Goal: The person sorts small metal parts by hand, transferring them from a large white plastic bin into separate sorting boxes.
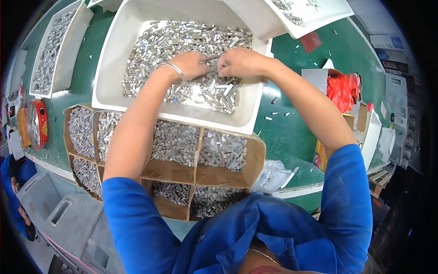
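Note:
Both of my hands are over a large white plastic tub, which holds a layer of small grey and silver metal pieces. My left hand, with a bangle at the wrist, is closed with its fingers curled toward the middle. Close by on the right, my right hand is closed too, knuckles up. Only a narrow gap separates the two hands. Slight blur and the curled fingers hide whatever they pinch. Below the hands, the tub's white bottom shows between scattered pieces.
Against the tub's near side stands a divided cardboard box of sorted small pieces. Another white tub is at far left, and a white tray overlaps the tub's far right corner. A red plastic bag lies right on the green table.

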A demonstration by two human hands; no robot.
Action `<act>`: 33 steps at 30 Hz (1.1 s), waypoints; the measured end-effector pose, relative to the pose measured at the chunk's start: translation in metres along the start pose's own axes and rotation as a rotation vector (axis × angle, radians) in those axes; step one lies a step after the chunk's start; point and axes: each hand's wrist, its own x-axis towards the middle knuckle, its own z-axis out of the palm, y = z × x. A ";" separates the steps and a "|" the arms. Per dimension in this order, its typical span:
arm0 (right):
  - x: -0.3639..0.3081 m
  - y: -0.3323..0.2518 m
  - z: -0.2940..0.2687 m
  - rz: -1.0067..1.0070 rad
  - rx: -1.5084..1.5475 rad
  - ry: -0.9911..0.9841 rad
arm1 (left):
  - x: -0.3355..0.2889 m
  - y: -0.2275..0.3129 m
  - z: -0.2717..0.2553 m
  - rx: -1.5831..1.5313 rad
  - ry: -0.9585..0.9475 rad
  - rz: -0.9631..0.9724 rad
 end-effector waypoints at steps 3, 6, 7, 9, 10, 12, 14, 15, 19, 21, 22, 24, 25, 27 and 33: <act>0.000 -0.018 0.011 0.190 -0.379 -0.168 | -0.018 -0.013 0.000 -0.027 0.052 -0.005; 0.004 -0.022 0.025 0.201 -0.580 -0.236 | -0.027 -0.006 0.006 0.020 0.070 0.044; 0.005 -0.022 0.029 0.179 -0.610 -0.263 | -0.026 -0.004 0.010 -0.017 0.065 0.111; 0.008 -0.023 0.032 0.159 -0.646 -0.287 | -0.026 0.000 0.020 0.043 0.088 0.202; 0.008 -0.023 0.030 0.155 -0.651 -0.291 | -0.026 0.002 0.023 0.037 0.092 0.198; 0.006 -0.022 0.022 0.237 -0.544 -0.296 | -0.027 0.011 0.029 0.167 -0.028 0.178; 0.004 -0.018 0.013 0.256 -0.390 -0.218 | -0.024 0.014 0.032 0.220 -0.051 0.190; 0.005 -0.015 0.008 0.274 -0.228 -0.133 | -0.022 0.016 0.032 0.282 -0.072 0.231; 0.016 0.001 0.000 0.264 -0.093 -0.081 | -0.016 0.019 0.030 0.380 -0.232 0.232; 0.011 -0.001 0.008 0.179 -0.148 -0.120 | -0.017 0.013 0.032 0.348 -0.226 0.166; 0.008 -0.002 0.011 0.092 -0.203 -0.158 | -0.018 0.009 0.031 0.316 -0.220 0.100; 0.007 -0.011 0.019 0.084 -0.273 -0.227 | -0.019 -0.006 0.021 0.287 -0.177 0.058; 0.007 -0.017 0.025 0.068 -0.350 -0.290 | -0.022 -0.016 0.016 0.101 -0.066 0.102; 0.007 -0.025 0.036 0.071 -0.491 -0.366 | -0.022 -0.021 0.009 -0.085 0.046 0.143; 0.004 -0.027 0.040 0.033 -0.545 -0.400 | -0.025 -0.014 0.002 -0.767 0.006 -0.038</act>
